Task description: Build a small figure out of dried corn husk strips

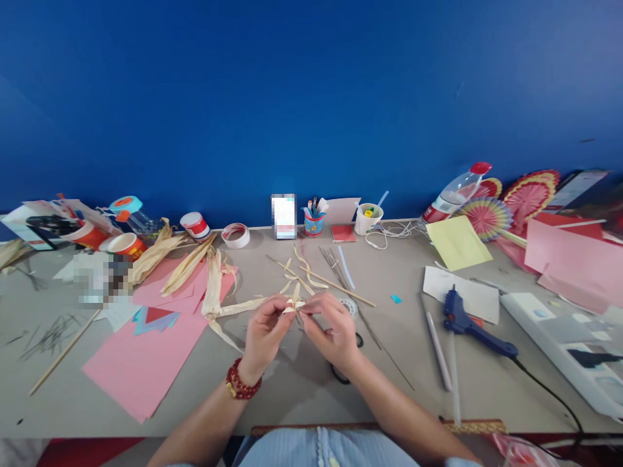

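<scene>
Between my two hands is a small corn husk flower with pale, petal-like strips fanning out. The thumb and fingers of my left hand pinch it from the left; my right hand pinches its right side. What lies under the fingertips is hidden. Cut husk strips lie just beyond the hands. To the left, a long torn corn husk stretches toward my left hand. A pair of scissors is partly covered by my right wrist, and a clear tape roll lies by the right fingers.
Pink paper sheets and dried husks spread left. On the right are a blue glue gun with its cord, a power strip and a leaning bottle. Thin wires lie mid-table; a phone stands at the wall.
</scene>
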`<state>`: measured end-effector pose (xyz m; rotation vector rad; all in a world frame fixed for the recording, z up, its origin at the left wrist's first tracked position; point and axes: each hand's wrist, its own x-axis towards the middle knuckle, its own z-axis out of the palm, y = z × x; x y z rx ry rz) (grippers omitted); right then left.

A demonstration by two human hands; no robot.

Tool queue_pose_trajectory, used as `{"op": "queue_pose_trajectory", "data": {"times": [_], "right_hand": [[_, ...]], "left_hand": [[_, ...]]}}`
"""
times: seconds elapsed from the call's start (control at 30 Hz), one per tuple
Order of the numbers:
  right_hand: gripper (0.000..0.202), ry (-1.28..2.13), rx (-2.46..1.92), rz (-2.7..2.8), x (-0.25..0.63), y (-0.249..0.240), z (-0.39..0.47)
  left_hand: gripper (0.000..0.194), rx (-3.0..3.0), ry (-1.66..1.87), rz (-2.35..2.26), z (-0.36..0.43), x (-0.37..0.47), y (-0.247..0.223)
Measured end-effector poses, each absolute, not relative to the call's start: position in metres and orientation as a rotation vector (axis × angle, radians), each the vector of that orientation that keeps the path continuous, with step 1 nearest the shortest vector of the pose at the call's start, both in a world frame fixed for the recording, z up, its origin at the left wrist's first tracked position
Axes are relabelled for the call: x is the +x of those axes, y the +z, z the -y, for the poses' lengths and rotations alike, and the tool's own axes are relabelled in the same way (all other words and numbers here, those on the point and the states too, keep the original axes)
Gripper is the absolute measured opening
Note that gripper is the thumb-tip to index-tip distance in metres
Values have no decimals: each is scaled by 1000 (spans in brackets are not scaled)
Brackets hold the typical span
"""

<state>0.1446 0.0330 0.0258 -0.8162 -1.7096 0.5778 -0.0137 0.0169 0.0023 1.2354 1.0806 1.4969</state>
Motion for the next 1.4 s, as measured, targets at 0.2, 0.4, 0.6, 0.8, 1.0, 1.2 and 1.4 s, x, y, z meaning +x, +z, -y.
{"op": "queue_pose_trajectory", "data": {"times": [0.2, 0.4, 0.6, 0.8, 1.0, 1.2, 1.4], "right_hand": [[12, 586, -830, 1745, 143, 23, -32], [13, 679, -1062, 1727, 156, 14, -43], [12, 657, -1253, 1348, 184, 9, -67], [19, 571, -1273, 1603, 200, 25, -69], [27, 207, -1517, 1825, 221, 37, -59], [13, 218, -1485, 1804, 242, 30, -56], [21, -45, -1423, 1855, 252, 34, -56]], "left_hand": [[10, 1137, 1472, -1045, -16, -12, -2], [12, 929, 1515, -975, -18, -12, 3], [13, 878, 1535, -920, -20, -13, 14], [13, 898, 1537, -941, -20, -14, 13], [10, 896, 1533, -920, -19, -15, 11], [11, 881, 1512, -938, -19, -14, 9], [17, 915, 1501, -994, -18, -11, 12]]}}
